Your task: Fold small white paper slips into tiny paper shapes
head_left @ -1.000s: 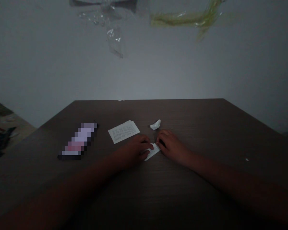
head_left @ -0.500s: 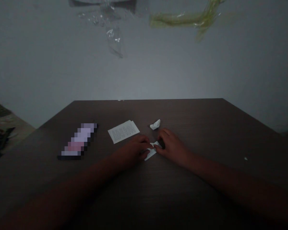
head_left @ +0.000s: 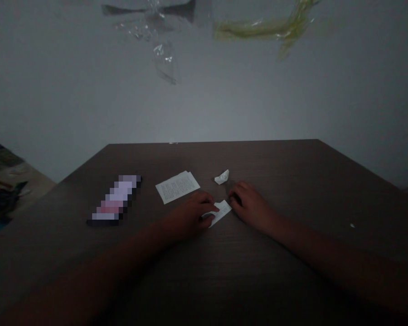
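Note:
A small folded piece of white paper [head_left: 223, 211] lies on the dark table, its left part under my left hand [head_left: 197, 213]. The thumb and forefinger of that hand press it down. My right hand [head_left: 250, 203] is at the paper's right corner, fingers curled and thumb tip against the edge. Just beyond the hands sits a small folded paper boat [head_left: 221, 177]. Left of it, behind my left hand, lie printed paper sheets [head_left: 177, 187], one on top of another.
A phone [head_left: 115, 199] with a blurred screen lies on the left of the brown table [head_left: 204, 276]. A tiny white scrap [head_left: 352, 225] is at the right. Behind the table stands a wall [head_left: 258, 99] with clear and yellow tape [head_left: 251, 30].
My right hand has slid a little right, from the paper's middle to its right corner. The raised flap now lies flatter. My left hand stays on the paper. The view has shifted slightly.

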Demonstrator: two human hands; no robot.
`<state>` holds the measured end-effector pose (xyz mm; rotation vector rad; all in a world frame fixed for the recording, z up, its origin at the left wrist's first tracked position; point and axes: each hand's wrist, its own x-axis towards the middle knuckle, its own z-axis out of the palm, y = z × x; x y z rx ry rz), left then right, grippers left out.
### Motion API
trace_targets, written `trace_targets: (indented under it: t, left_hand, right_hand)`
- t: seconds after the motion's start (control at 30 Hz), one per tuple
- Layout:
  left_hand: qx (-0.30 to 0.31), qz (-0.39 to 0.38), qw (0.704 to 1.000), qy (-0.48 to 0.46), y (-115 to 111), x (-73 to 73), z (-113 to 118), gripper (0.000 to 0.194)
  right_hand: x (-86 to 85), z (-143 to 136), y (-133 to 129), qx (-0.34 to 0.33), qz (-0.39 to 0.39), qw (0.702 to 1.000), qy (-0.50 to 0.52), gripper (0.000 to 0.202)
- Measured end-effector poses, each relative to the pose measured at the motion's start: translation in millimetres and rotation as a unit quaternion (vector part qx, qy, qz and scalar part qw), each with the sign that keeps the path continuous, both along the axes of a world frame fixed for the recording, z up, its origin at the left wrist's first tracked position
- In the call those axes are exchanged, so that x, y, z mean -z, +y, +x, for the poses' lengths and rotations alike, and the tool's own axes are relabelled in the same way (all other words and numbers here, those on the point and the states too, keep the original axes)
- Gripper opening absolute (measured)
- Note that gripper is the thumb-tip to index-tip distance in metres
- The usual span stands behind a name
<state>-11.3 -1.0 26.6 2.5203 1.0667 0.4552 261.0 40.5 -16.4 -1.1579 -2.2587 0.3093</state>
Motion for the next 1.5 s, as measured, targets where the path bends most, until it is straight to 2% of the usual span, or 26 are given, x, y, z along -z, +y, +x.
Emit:
trace_targets:
  t: [0.23,0.37,0.53,0.7,0.8,0.9,0.97,1.03,1.1,1.2,1.27,1.37,1.43,1.5]
  left_hand:
    - [-0.014,-0.029,0.999,-0.002,1.9,1.8,-1.0,0.026]
    - [-0.018,-0.035,0.999,-0.013,2.9,0.7,-2.9,0.027]
    - [-0.023,-0.023,0.999,-0.034,5.6,7.4,-5.7,0.028]
    - [-0.025,-0.016,0.998,-0.060,6.8,10.1,-8.0,0.031]
    - [-0.046,-0.003,0.994,-0.094,7.1,7.4,-9.9,0.036]
    - [-0.059,0.025,0.991,-0.119,8.3,5.2,-12.5,0.037]
    - [-0.062,0.045,0.989,-0.128,9.3,5.3,-14.1,0.037]
    - [-0.064,0.068,0.986,-0.135,10.1,6.9,-15.1,0.037]
    - [-0.060,0.085,0.985,-0.135,10.4,9.5,-15.7,0.038]
    - [-0.046,0.089,0.989,-0.108,10.3,13.6,-15.2,0.041]
    - [-0.039,0.087,0.993,-0.072,10.0,14.2,-13.5,0.041]
    - [-0.027,0.082,0.996,0.008,8.8,9.4,-8.8,0.032]
    - [-0.021,0.075,0.996,0.054,7.1,3.3,-5.5,0.022]
    - [-0.013,0.065,0.995,0.070,4.7,-3.1,-3.3,0.016]
  right_hand:
    - [-10.4,-2.0,-4.5,-0.051,-0.037,0.998,0.014,0.002]
    - [-12.7,-1.6,-2.3,-0.058,-0.067,0.995,0.037,0.010]
    - [-14.4,-4.3,-2.6,-0.058,-0.093,0.993,0.046,0.013]
    - [-14.6,-6.1,-4.5,-0.043,-0.121,0.986,0.102,0.014]
    - [-14.9,-3.0,-2.6,-0.010,-0.074,0.984,0.160,0.010]
    - [-17.6,1.7,-2.4,0.008,0.066,0.982,0.179,0.011]
    - [-20.0,3.1,-5.3,-0.022,0.145,0.980,0.138,0.013]
    - [-21.9,1.7,-10.5,-0.080,0.186,0.977,0.066,0.015]
    - [-23.0,-1.7,-16.1,-0.152,0.186,0.971,-0.010,0.014]
    - [-23.2,-6.4,-21.4,-0.244,0.136,0.958,-0.066,0.010]
    - [-23.1,-7.1,-22.8,-0.276,0.112,0.953,-0.057,0.011]
    - [-24.1,-5.8,-26.0,-0.286,0.102,0.953,-0.005,0.016]
    - [-25.6,-4.7,-30.0,-0.277,0.070,0.957,0.047,0.017]
    - [-27.2,-3.8,-33.2,-0.238,0.029,0.966,0.098,0.015]
